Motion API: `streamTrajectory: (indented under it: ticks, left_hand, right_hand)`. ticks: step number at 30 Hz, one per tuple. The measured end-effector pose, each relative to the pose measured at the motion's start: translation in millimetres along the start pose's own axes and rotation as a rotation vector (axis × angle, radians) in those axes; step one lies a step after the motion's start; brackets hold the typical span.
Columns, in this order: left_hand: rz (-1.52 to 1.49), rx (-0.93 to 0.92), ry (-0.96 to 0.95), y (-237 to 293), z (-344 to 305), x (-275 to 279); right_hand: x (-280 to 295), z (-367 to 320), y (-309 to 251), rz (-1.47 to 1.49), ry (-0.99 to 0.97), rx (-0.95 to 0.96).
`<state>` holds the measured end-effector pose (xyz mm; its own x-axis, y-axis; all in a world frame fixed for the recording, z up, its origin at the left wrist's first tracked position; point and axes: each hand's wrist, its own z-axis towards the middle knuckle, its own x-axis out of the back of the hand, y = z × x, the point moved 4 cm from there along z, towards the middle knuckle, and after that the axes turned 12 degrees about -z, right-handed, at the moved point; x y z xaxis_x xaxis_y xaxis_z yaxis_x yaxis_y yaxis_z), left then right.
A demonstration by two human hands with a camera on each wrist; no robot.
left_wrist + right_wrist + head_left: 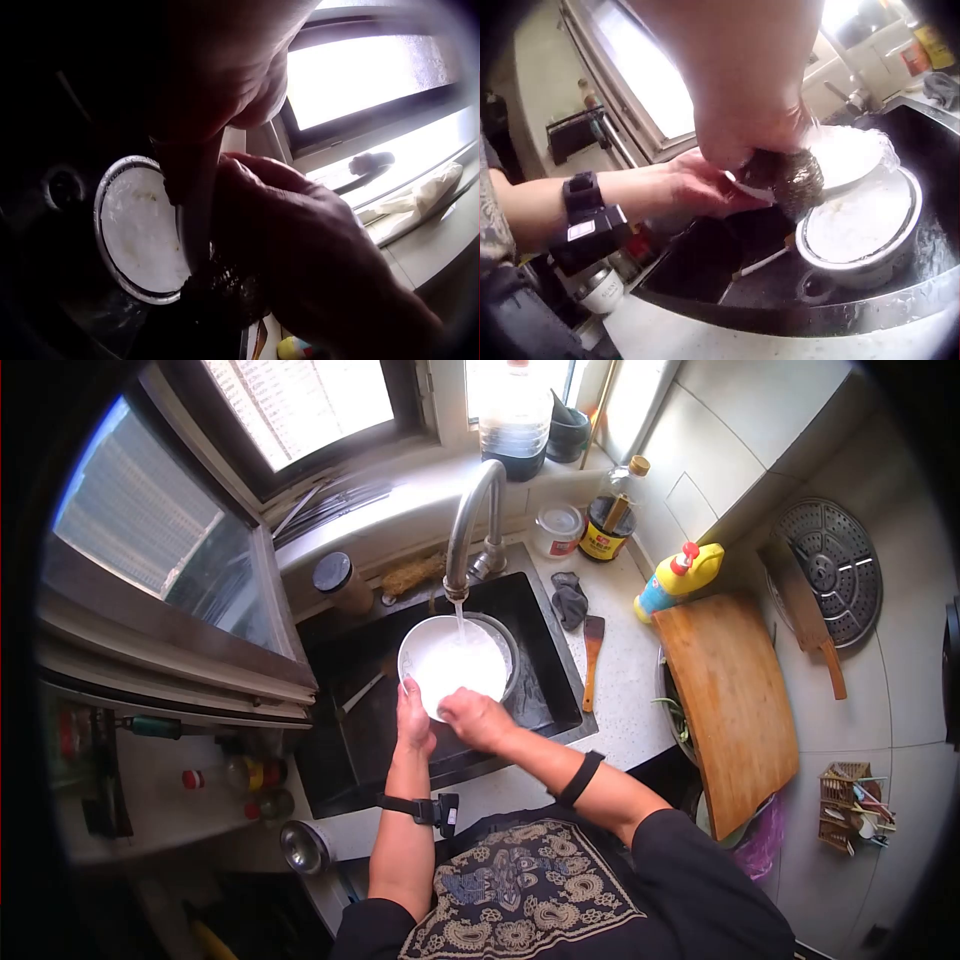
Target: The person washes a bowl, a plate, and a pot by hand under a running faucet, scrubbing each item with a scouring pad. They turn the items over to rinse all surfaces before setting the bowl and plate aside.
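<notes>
A white bowl (455, 655) is tilted under the running faucet (468, 550) over the black sink. My left hand (413, 718) grips its near left rim, thumb on the inner side. With curled fingers, my right hand (477, 720) holds a metallic mesh scrubber (801, 180) against the bowl's near edge; the hand hides part of the scrubber. Water falls into the bowl. Below it in the sink stands a round pot (855, 225) with whitish liquid inside, seen also in the left wrist view (139, 232).
On the right counter lie a wooden-handled spatula (592, 660), a dark cloth (569, 600) and a large cutting board (735, 710), near a yellow bottle (680, 580). A jar (343, 582) stands behind the sink. A thin white-handled tool (362, 693) lies in the sink. An open window is at left.
</notes>
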<state>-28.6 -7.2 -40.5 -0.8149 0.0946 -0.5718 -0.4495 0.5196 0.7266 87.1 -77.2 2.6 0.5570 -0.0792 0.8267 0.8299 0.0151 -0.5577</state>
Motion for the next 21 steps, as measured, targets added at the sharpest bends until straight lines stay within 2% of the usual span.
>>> streamTrajectory:
  ticks: [1, 3, 5, 7, 10, 13, 15, 17, 19, 21]
  left_hand:
    - [0.007, -0.009, -0.01, 2.6, 0.9, -1.9]
    - [-0.038, 0.019, 0.007, 5.5, -4.5, -0.5]
    - [-0.046, 0.046, 0.0, 7.0, -8.4, 2.0]
    - [-0.034, 0.072, -0.031, 3.0, -7.4, 3.1]
    - [-0.101, 0.181, 0.056, -8.9, -9.0, 5.8]
    - [-0.053, 0.178, 0.052, -10.0, -12.1, -6.9]
    - [-0.077, 0.139, 0.006, -14.1, -7.9, -4.3]
    - [-0.089, 0.123, 0.004, -10.2, -6.8, -2.4]
    - [-0.087, 0.14, 0.051, -3.7, -10.8, 0.6]
    - [-0.101, 0.191, -0.022, -1.7, -13.3, -1.8]
  right_hand:
    - [4.7, -4.2, -10.6, 0.011, 0.019, -0.012]
    - [2.0, -8.2, 11.4, -0.002, -0.017, 0.029]
    - [8.6, -9.7, 51.0, -0.356, -0.153, -0.053]
    - [26.1, -3.9, 72.2, -0.394, -0.138, -0.172]
    - [46.5, 11.8, 65.5, -0.115, 0.075, -0.347]
    - [37.5, 21.3, 40.4, 0.119, 0.171, -0.148]
    - [15.4, 9.5, 22.6, 0.09, 0.122, 0.014]
    - [13.7, -9.9, -1.6, 0.134, -0.12, 0.041]
    - [0.5, -15.1, -9.2, 0.096, -0.202, 0.216]
    - [-3.9, -4.8, -8.8, 0.125, -0.216, 0.252]
